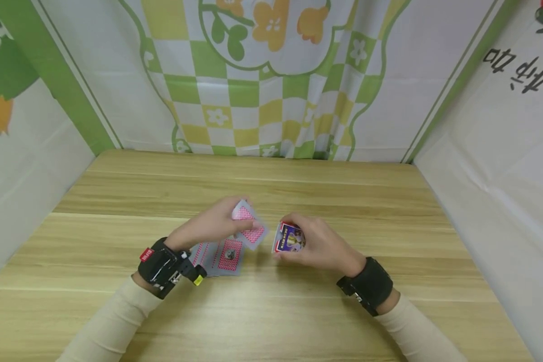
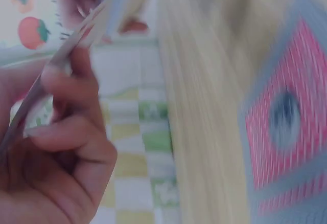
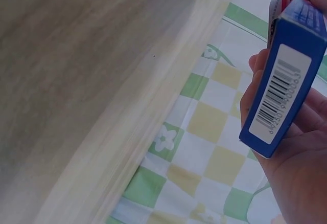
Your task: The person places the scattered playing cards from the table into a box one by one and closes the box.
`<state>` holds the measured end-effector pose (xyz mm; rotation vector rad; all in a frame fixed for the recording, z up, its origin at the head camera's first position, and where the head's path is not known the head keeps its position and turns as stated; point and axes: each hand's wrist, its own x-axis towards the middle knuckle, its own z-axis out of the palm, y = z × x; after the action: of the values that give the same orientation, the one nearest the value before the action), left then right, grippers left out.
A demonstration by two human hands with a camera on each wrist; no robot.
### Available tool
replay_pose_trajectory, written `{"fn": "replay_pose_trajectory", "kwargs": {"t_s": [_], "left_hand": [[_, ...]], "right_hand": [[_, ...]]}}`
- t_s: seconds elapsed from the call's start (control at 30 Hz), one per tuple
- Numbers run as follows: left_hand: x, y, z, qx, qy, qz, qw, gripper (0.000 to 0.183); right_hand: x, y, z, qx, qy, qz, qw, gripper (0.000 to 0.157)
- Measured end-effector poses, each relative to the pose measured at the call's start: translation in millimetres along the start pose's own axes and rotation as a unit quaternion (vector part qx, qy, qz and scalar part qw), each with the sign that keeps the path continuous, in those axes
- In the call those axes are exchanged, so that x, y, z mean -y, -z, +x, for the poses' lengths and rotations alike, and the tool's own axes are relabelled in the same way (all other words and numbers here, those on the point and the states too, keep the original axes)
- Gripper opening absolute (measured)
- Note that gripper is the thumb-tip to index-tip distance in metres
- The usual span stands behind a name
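My left hand (image 1: 212,221) grips a few playing cards (image 1: 255,236) with red-patterned backs, the thumb lying across the top one. Seen edge-on in the left wrist view, these cards form a thin stack. Just right of them, my right hand (image 1: 323,244) holds a small card box (image 1: 291,238) between thumb and fingers, its printed face up. The box's blue end with a barcode label (image 3: 281,93) faces the right wrist camera. A short gap separates the box from the held cards. More playing cards (image 1: 230,255) lie spread face down beneath the left wrist, partly hidden by it.
The wooden table (image 1: 271,317) runs back to a checked green and yellow curtain (image 1: 253,100). White cloth walls (image 1: 493,166) stand along both sides. Each wrist wears a black camera band (image 1: 373,286).
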<state>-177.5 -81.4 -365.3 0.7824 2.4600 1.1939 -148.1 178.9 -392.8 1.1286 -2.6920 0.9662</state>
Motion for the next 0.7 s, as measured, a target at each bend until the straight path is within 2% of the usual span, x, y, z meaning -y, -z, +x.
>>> {"fn": "replay_pose_trajectory", "kwargs": {"t_s": [0.1, 0.2, 0.3, 0.47, 0.63, 0.7], "left_hand": [[-4.2, -4.3, 0.8, -0.017, 0.024, -0.071, 0.997, 0.023], [-7.0, -11.7, 1.7, -0.023, 0.045, -0.096, 0.9941, 0.022], [-9.6, -19.9, 2.2, -0.038, 0.055, -0.108, 0.9919, 0.018], [-11.3, -34.2, 4.7, -0.083, 0.057, -0.126, 0.9869, 0.015], [-12.7, -49.3, 7.5, -0.129, 0.056, -0.145, 0.9793, 0.015], [-14.7, -56.9, 8.0, -0.139, 0.051, -0.14, 0.9791, 0.017]], "right_hand": [[0.3, 0.0, 0.0, -0.005, 0.004, -0.001, 1.0, 0.064], [0.9, -0.5, -0.1, -0.01, 0.009, 0.001, 1.0, 0.064], [1.2, -1.5, -0.1, -0.01, 0.016, 0.004, 1.0, 0.063], [0.9, -2.3, -0.8, -0.011, 0.017, 0.012, 1.0, 0.061], [1.0, -0.4, -0.6, -0.026, 0.013, 0.014, 0.999, 0.06], [1.4, 0.2, -0.2, -0.035, 0.017, 0.01, 0.999, 0.06]]}}
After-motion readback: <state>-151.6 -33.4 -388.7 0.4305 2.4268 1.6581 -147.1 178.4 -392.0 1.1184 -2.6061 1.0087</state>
